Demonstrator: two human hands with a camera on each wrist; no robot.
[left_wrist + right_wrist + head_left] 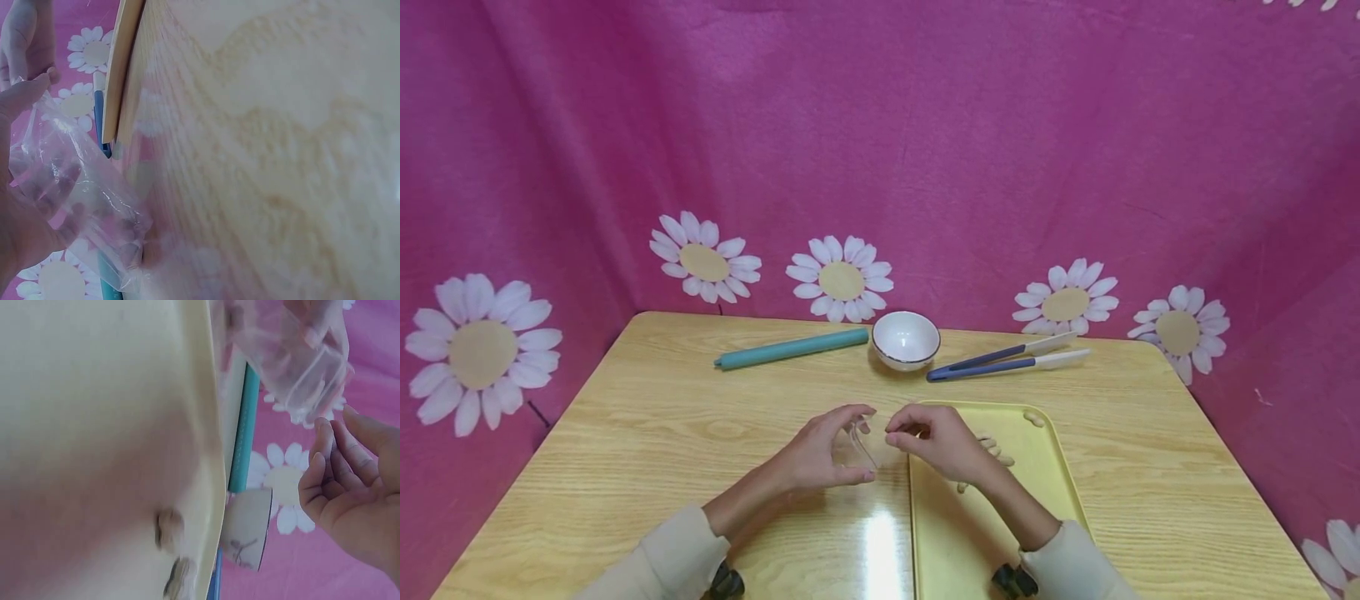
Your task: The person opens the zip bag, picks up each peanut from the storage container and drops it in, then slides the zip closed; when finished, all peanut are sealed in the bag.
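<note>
A clear plastic bag (94, 200) is in my left hand (820, 450), whose thumb and fingers curve around it and spread it; the fingers show through the film in the left wrist view. My right hand (943, 442) is raised over the left edge of the yellow tray (1045, 517). Its fingers bend loosely towards the thumb close to the bag's rim, and I see nothing between them in the right wrist view. Unshelled peanuts (170, 530) lie on the tray, partly hidden behind the right hand in the head view.
At the back of the wooden table (662, 417) stand a white bowl (906, 340) with a dark rim, a long teal stick-shaped object (793, 347) to its left, and blue-and-white tongs (1007, 358) to its right. A pink flowered cloth (925, 167) hangs behind.
</note>
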